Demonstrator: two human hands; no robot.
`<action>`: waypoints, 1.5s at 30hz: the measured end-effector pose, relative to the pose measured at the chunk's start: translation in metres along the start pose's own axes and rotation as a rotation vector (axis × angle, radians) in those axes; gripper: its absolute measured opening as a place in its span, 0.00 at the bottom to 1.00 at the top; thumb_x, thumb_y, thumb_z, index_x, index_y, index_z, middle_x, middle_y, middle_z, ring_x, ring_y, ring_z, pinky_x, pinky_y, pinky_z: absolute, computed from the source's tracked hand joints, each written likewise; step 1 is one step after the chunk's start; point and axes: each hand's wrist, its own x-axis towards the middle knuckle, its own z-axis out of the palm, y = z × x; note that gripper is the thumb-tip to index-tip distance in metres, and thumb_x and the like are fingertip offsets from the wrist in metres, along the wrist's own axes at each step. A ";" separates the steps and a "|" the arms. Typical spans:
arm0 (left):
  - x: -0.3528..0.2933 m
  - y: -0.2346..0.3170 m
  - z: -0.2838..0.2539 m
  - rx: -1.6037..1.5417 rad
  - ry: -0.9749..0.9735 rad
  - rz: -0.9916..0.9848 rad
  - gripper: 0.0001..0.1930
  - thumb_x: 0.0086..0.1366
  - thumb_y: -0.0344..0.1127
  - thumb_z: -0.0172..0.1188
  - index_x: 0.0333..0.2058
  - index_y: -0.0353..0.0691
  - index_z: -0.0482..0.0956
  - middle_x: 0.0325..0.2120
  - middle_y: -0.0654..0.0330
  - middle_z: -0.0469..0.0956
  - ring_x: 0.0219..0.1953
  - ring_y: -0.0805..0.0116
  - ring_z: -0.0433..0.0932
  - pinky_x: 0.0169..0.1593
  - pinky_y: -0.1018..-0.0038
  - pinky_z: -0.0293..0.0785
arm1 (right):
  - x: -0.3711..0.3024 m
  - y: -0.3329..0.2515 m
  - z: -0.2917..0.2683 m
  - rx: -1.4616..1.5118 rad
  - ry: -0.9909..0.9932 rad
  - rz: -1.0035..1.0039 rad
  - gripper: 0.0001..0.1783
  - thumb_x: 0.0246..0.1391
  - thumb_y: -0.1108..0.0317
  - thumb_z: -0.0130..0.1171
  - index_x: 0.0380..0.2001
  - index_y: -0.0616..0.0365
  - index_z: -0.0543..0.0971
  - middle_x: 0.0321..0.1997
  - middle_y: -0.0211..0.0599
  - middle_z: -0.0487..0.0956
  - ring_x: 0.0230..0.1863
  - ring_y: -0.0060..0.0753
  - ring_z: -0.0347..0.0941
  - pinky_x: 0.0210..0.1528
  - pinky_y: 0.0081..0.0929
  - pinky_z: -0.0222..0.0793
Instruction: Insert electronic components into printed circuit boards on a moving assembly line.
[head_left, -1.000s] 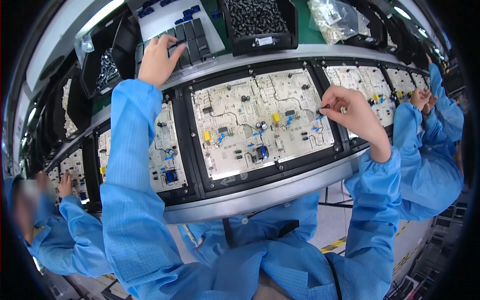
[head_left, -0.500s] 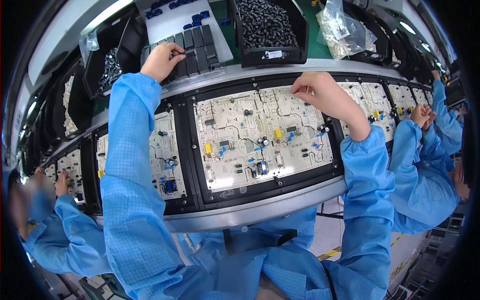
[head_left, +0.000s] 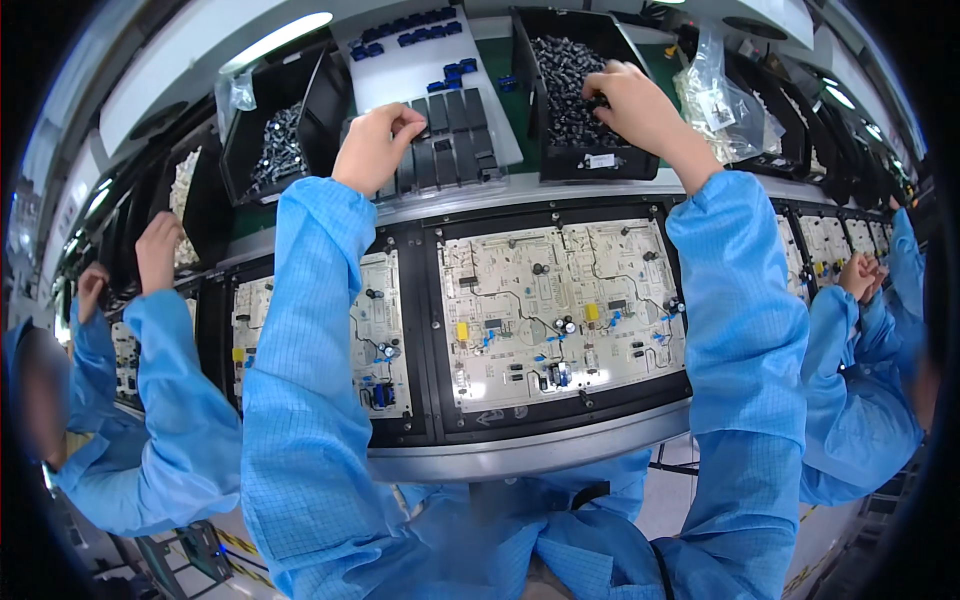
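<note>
My left hand [head_left: 382,147] is at the near left of a clear tray of black rectangular block parts [head_left: 455,150]. Its thumb and forefinger are pinched together; anything between them is hidden. My right hand [head_left: 645,112] reaches into a black bin [head_left: 575,165] of small black cylindrical capacitors [head_left: 562,95], its fingers bent and apart among them. Below, between my forearms, a pale double circuit board [head_left: 520,300] lies in a black frame [head_left: 480,425]. It carries yellow blocks, blue parts and several black cylinders.
Blue parts [head_left: 430,38] sit on a white board at the back. A bin of metallic parts [head_left: 280,150] stands left, and a clear bag of pale parts [head_left: 715,105] right. Co-workers' hands [head_left: 160,245] [head_left: 862,275] are at both sides, along the line of framed boards.
My right hand has moved from above the circuit board into the capacitor bin. My left hand remains by the tray. The view has shifted, and the left co-worker's hands have risen toward the bins.
</note>
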 end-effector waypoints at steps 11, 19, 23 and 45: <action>-0.081 0.108 -0.022 -0.247 -0.079 0.029 0.09 0.60 0.26 0.58 0.40 0.32 0.79 0.31 0.48 0.78 0.31 0.55 0.80 0.36 0.68 0.75 | 0.060 -0.021 0.009 0.130 0.148 0.111 0.04 0.45 0.74 0.55 0.28 0.60 0.75 0.29 0.47 0.76 0.36 0.53 0.74 0.40 0.42 0.71; -0.134 0.117 -0.020 -0.342 -0.131 -0.107 0.08 0.59 0.23 0.58 0.38 0.31 0.78 0.32 0.48 0.76 0.33 0.51 0.78 0.36 0.67 0.75 | 0.152 -0.072 0.105 0.088 -0.212 0.108 0.08 0.49 0.76 0.51 0.31 0.63 0.79 0.39 0.57 0.79 0.44 0.59 0.76 0.46 0.48 0.73; -0.136 0.112 -0.022 -0.509 -0.122 -0.177 0.10 0.60 0.22 0.58 0.41 0.31 0.77 0.32 0.51 0.76 0.32 0.61 0.81 0.36 0.72 0.77 | 0.160 -0.063 0.128 0.119 -0.282 0.161 0.10 0.44 0.79 0.55 0.32 0.61 0.79 0.37 0.55 0.79 0.44 0.57 0.75 0.45 0.47 0.71; -0.110 0.168 0.032 -0.893 -0.492 -0.326 0.11 0.58 0.20 0.58 0.40 0.29 0.80 0.35 0.55 0.83 0.42 0.71 0.82 0.42 0.81 0.76 | -0.136 -0.064 -0.111 0.949 -0.308 0.475 0.17 0.50 0.82 0.60 0.44 0.62 0.75 0.36 0.24 0.74 0.32 0.09 0.67 0.33 0.10 0.62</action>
